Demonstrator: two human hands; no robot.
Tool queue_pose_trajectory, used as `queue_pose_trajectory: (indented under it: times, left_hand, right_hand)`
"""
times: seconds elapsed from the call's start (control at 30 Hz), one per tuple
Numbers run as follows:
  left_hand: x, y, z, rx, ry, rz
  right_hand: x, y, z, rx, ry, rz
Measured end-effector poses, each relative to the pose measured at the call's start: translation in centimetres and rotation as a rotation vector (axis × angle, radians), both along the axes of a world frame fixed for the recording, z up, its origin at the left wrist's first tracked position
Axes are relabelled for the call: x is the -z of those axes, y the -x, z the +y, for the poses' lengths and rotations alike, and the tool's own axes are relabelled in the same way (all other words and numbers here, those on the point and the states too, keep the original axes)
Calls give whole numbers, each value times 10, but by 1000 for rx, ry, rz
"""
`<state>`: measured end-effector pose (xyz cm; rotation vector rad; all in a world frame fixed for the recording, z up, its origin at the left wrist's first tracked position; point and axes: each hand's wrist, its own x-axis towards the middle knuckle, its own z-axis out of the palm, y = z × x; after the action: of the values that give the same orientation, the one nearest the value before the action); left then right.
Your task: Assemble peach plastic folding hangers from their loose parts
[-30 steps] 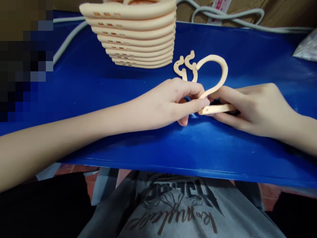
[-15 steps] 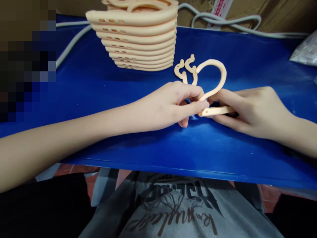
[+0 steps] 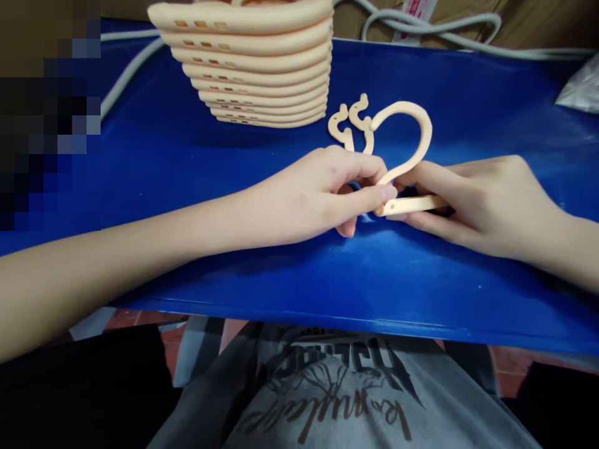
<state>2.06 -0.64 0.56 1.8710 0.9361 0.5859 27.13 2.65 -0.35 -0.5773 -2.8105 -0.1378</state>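
Observation:
A beige plastic folding hanger [image 3: 423, 134] is held between my two hands, its round hook pointing up and away from me. My left hand [image 3: 332, 190] is closed, thumb and fingers pinching the hanger at the base of the hook. Wrapped around its short straight arm is my right hand [image 3: 482, 199], also closed; its fingers hide the arm's far end. Just beyond my left hand are two beige curved, notched pieces [image 3: 337, 126] with small holes. Their lower ends are hidden behind my left hand, so I cannot tell if they join the hanger.
A tall stack of beige plastic pieces [image 3: 262, 56] with small slots stands at the back left of the blue table [image 3: 262, 280]. A grey-white cable [image 3: 440, 28] runs along the back by brown cardboard [image 3: 538, 22]. A clear plastic bag [image 3: 580, 87] lies at the far right.
The view has shifted slightly, so the stack and cable appear a little higher. Both hands keep the same hold on the hanger, with barely any movement.

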Motion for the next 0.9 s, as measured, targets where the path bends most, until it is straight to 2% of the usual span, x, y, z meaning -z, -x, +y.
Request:
queue_pose_trajectory:
  times: [0.9]
  left_hand:
    - [-1,0,0,-17,15,-11]
  right_hand:
    - [1,-3,-2,33,21,-6]
